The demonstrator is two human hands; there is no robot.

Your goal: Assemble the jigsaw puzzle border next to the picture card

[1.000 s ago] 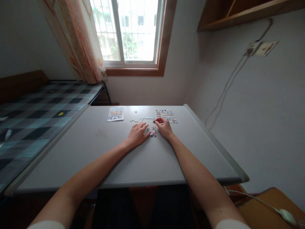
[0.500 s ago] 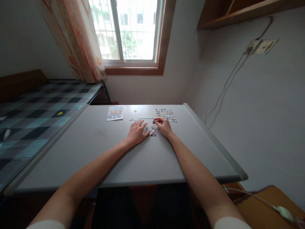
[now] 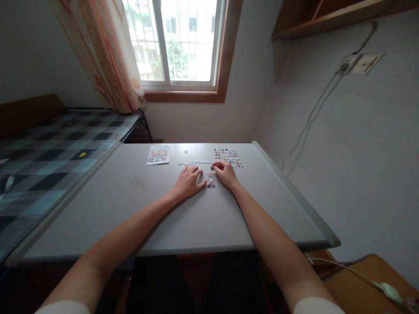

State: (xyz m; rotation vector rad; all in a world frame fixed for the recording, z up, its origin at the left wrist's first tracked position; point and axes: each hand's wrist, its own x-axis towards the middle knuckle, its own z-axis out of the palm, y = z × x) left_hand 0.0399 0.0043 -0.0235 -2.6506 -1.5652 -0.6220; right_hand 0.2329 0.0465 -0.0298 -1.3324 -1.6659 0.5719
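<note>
My right hand [image 3: 225,172] pinches a small dark puzzle piece [image 3: 212,168] between thumb and fingertips, just above a joined strip of puzzle pieces [image 3: 211,182]. On the table's left half, my left hand [image 3: 189,181] lies flat with its fingers spread, its thumb touching or very near that strip's left edge. Beyond the hands runs a pale blue row of joined pieces [image 3: 200,162], with a few loose pieces [image 3: 182,164] at its left. Several loose puzzle pieces [image 3: 226,153] lie in rows behind my right hand.
A printed picture sheet [image 3: 158,155] lies at the table's back left. One puzzle piece [image 3: 186,151] sits apart near the back edge. The grey-white table [image 3: 108,209] stands between a bed with a checked cover [image 3: 49,144] and the right wall. A white cable [image 3: 347,267] hangs at the lower right.
Almost nothing differs. Both hands keep their places, and the right fingertips have shifted very slightly with the pinched piece. The view has moved a touch.
</note>
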